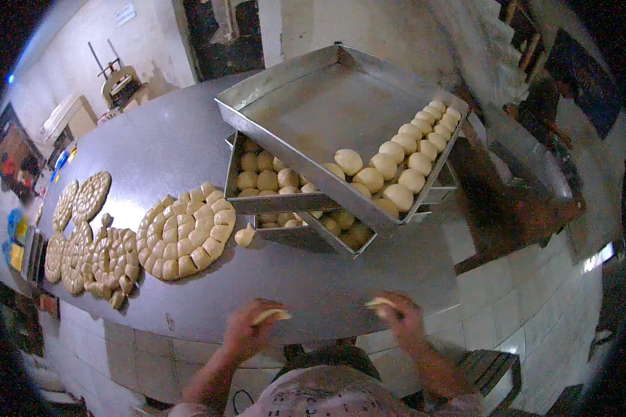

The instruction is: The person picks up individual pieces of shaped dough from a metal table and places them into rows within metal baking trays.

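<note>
My left hand (248, 326) is closed around a pale piece of dough (271, 316), just above the table's near edge. To its right, my right hand (404, 315) grips another dough piece (380, 302). The two hands are well apart, and both are slightly blurred. Ahead of them stands a large metal tray (302, 104) with rows of round dough balls (391, 152) along its right side. A round slab of dough cut into chunks (185, 232) lies on the metal table (313, 271). Beside it sits a single dough ball (244, 237).
Smaller cut dough slabs (91, 195) lie at the table's left. Under the large tray, other trays (276, 204) hold dough balls and are stacked at angles. A dough-dividing press with upright handles (120, 86) stands by the back wall. A dark slatted stool (485, 372) is at lower right.
</note>
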### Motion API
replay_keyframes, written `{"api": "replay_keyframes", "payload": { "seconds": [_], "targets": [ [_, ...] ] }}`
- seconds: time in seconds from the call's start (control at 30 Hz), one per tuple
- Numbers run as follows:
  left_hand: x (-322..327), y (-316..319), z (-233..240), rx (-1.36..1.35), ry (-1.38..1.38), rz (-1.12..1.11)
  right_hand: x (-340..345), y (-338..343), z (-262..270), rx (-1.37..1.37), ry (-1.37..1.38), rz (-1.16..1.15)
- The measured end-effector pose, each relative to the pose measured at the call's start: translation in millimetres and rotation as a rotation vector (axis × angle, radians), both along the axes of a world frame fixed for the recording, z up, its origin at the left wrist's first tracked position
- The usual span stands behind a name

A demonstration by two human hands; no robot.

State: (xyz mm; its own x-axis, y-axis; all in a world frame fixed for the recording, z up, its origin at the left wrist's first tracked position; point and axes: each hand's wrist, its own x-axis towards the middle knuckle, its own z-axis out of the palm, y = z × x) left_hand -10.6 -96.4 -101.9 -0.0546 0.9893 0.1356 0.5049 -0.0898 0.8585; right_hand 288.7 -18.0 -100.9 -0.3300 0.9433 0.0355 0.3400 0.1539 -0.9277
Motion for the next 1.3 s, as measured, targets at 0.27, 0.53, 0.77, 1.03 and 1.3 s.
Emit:
{"api": "replay_keyframes", "payload": {
  "seconds": [0.27, 0.53, 0.77, 1.03, 1.3],
  "targets": [
    [16, 11, -38, -0.308, -0.995, 0.080, -1, 103, -72, 0.556, -0.705, -0.368],
    [27, 28, -24, -0.328, -0.913, 0.229, 75, 142, -59, 0.537, -0.844, -0.391],
    [31, 51, -51, -0.255, -0.732, 0.414, 63, 126, -74, 0.498, -0.463, -0.008],
    [67, 39, -9, -0.244, -0.804, 0.327, 124, 119, -50, 0.562, -0.579, -0.004],
    [57, 22, -46, -0.111, -0.711, 0.378, 6, 226, 155, 0.618, 0.470, -0.033]
  ]
}}
